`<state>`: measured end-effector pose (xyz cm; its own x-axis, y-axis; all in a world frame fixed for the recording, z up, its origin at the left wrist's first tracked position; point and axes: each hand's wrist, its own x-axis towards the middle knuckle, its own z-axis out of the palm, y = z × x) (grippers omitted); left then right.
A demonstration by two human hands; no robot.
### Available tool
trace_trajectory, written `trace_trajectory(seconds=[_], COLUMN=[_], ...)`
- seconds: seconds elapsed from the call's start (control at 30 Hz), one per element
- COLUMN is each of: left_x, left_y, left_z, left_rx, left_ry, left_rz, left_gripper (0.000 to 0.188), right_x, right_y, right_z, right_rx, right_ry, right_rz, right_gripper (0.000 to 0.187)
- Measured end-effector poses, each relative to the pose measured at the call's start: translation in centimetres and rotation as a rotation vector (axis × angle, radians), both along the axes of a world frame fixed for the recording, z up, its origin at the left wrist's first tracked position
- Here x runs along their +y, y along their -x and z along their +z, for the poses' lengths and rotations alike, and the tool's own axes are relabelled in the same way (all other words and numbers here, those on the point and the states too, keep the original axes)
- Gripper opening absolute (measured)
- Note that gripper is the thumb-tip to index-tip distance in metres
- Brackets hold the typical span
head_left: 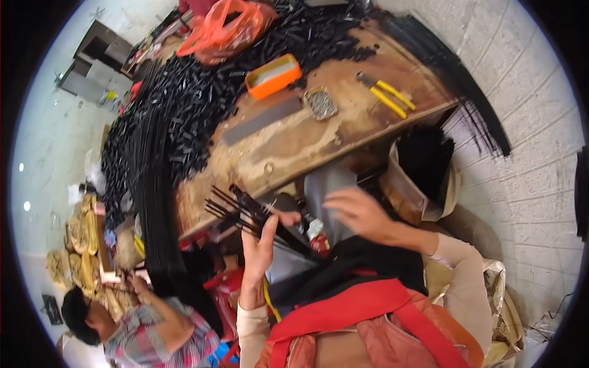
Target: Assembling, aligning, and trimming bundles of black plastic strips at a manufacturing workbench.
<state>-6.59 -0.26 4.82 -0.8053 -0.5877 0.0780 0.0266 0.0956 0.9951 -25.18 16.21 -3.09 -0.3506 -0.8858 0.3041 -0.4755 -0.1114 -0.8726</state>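
Observation:
My left hand is closed around a bundle of thin black rods, whose ends fan out past the thumb toward the table edge. A thicker black piece sticks out among them. My right hand hovers to the right of the bundle, apart from it. Its fingers are stretched out and slightly blurred, with nothing seen in them. Below the bundle's lower end, a small red, white and green object shows by my lap; its kind is unclear.
The wooden table bears a heap of short black pieces, an orange tray, a small box of metal bits, yellow-handled pliers and an orange plastic bag. Long black rods overhang its left. A person works at lower left.

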Motion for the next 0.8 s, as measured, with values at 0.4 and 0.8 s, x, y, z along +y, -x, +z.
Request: trace_trajectory(seconds=[0.4,0.8], left_x=[0.7,2.1], left_y=[3.4,-0.3], left_z=[-2.8,-1.5], left_rx=[0.150,0.219], left_ry=[-0.593,-0.551], left_rz=[-0.117,-0.132], left_gripper=[0.024,0.033], right_x=[-4.5,0.9], right_y=[21.9,3.3], right_z=[0.3,9.8], right_rx=[0.703,-0.375], right_ry=[-0.041,-0.686], right_rz=[-0.649,0.208], right_gripper=[0.043,0.032])
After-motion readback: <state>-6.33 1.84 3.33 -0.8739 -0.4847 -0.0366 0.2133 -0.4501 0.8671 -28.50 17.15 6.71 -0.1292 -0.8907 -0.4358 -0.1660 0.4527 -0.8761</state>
